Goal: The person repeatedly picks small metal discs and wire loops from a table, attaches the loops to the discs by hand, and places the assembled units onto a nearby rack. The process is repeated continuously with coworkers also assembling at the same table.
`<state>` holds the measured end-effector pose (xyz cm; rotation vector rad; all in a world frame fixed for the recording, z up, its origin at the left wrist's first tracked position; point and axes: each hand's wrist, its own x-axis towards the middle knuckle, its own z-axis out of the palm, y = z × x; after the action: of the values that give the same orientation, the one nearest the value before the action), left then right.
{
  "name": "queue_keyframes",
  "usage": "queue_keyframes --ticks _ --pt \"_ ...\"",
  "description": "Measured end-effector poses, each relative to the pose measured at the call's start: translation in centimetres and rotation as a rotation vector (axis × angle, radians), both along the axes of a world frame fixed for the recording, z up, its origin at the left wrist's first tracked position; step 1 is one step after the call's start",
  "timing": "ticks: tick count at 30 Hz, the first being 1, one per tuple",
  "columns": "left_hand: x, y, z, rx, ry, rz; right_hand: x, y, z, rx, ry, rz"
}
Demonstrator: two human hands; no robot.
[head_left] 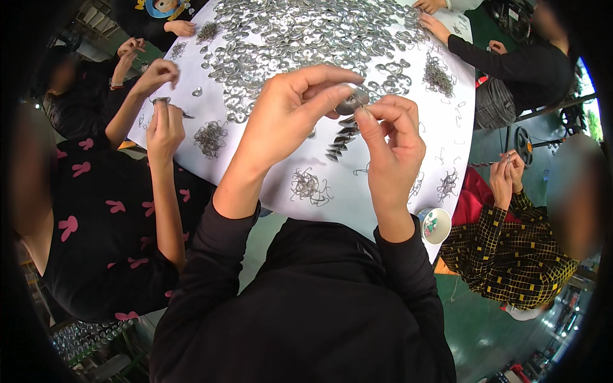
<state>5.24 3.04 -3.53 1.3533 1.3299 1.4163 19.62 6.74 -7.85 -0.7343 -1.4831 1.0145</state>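
Note:
Above the white table, my left hand (290, 112) is closed, pinching a round, shiny metal disc (350, 102) between thumb and fingers. Close against the disc's right edge, my right hand (393, 131) is closed too, thumb and forefinger pinched on what looks like a thin wire, mostly hidden by the fingertips. Below the disc, between my hands, a row of overlapping dark metal discs (340, 139) slants downward; I cannot tell whether it hangs or lies on the table. Nearest my body is a small pile of bent wire hooks (310, 187).
A large heap of metal discs (300, 38) covers the far part of the table (268, 191). More wire hooks lie in piles (209, 138) (438, 75). At the right edge stands a white cup (436, 226). Several people work around the table, one close at my left (166, 127).

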Motion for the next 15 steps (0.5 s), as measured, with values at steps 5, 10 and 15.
queue_keyframes --ticks 5,10,15 --pt "1.1 0.0 0.5 0.08 0.319 0.14 0.1 0.5 -0.1 0.103 -0.128 -0.061" --pt "1.7 0.2 0.4 0.189 0.469 0.253 1.1 2.0 -0.9 0.008 -0.104 -0.015" --pt "1.5 1.4 0.6 0.187 0.452 0.222 5.6 6.2 -10.7 -0.071 -0.706 0.119"
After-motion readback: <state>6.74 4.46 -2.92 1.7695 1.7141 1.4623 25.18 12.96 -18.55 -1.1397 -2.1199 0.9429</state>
